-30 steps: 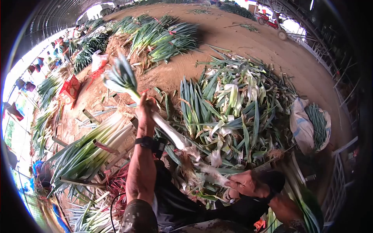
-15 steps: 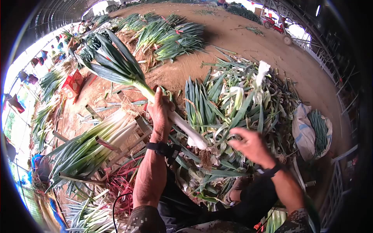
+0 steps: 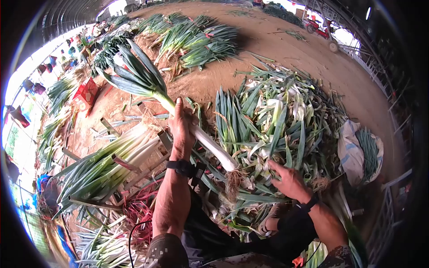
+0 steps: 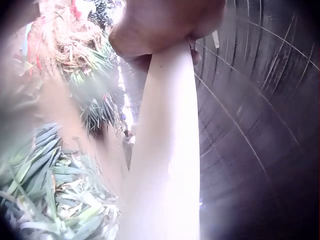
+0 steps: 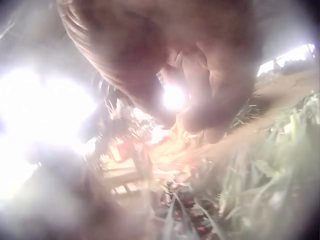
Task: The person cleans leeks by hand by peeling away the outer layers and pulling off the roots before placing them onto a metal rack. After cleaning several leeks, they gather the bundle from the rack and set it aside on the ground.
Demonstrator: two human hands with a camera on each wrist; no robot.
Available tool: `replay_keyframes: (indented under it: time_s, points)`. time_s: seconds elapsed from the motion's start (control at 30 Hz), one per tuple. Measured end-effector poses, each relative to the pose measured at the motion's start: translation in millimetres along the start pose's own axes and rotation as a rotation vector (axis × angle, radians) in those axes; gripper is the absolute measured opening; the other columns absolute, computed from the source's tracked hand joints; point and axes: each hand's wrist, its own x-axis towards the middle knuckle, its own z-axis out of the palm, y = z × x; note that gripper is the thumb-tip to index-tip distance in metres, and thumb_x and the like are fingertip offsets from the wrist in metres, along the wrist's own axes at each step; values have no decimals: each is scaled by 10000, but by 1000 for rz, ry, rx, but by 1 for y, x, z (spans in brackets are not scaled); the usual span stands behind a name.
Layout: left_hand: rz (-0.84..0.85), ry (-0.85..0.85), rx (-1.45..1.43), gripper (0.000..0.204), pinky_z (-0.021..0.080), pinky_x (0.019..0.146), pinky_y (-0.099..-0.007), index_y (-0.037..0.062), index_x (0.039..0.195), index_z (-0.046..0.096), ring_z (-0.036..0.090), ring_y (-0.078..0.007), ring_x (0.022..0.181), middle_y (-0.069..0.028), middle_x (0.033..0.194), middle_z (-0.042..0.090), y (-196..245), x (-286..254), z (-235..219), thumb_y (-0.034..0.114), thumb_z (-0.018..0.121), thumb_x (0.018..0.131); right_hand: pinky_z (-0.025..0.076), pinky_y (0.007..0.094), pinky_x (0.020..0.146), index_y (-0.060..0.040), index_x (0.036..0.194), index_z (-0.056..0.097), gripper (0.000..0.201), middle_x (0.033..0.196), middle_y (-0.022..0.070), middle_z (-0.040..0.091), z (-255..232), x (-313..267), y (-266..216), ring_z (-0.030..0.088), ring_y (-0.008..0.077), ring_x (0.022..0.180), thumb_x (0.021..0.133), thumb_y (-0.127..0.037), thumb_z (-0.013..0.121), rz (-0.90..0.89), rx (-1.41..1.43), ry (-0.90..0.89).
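Head view: left hand grips a leek, right hand open near its roots

The left hand [image 3: 182, 127] curls round the pale shaft of a long leek with dark green leaves [image 3: 208, 145], its thumb lying along the stalk. The leek slants across the view, leaves at upper left, brown roots at lower right; the left wrist view shows its smooth white shank below the fingers. The right hand [image 3: 290, 182] is loosely open, index finger extended, apart from the stalk and just beside a large heap of green and white leaf scraps [image 3: 308, 105]. In the right wrist view its fingers are blurred by glare.

Left of the held leek, a row of white-stalked green leeks [image 3: 109, 156] lies across a metal frame [image 3: 127, 165], near tangled red strips [image 3: 139, 214]. At right, a white and blue woven sack [image 3: 348, 152] holds thin green stalks [image 3: 370, 154].
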Motion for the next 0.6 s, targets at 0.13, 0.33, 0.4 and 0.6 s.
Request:
replay_keyframes:
  time_s: [0.13, 0.33, 0.4, 0.6]
  points:
    - [-17, -44, -17, 337, 399, 472, -297, 65, 947, 562, 450, -144, 471, -35, 645, 515, -4, -13, 11, 394, 634, 968, 578, 323, 668, -44, 1107, 703, 241, 989, 132, 745, 3, 29, -35, 725, 185, 793, 876, -111, 679, 98, 417, -60]
    - [-63, -187, -158, 471, 320, 435, -236, 147, 1346, 488, 361, -91, 466, 40, 630, 359, 0, -32, 29, 421, 599, 980, 537, 273, 690, 33, 961, 691, 191, 811, 66, 707, 24, 58, -56, 658, 100, 757, 900, -148, 691, 258, 683, -136]
    - [-96, -203, -200, 479, 317, 432, -226, 145, 1355, 482, 353, -87, 466, 41, 630, 357, 2, -37, 31, 419, 599, 979, 528, 269, 684, 42, 954, 686, 209, 797, 62, 701, 27, 60, -53, 647, 94, 743, 892, -157, 704, 278, 698, -155]
    - [-86, -231, -216, 470, 317, 430, -219, 144, 1349, 489, 355, -83, 459, 47, 619, 351, -1, -36, 29, 418, 593, 981, 528, 281, 649, 48, 921, 690, 203, 750, 82, 702, 32, 61, -54, 660, 108, 706, 862, -145, 712, 273, 713, -129]
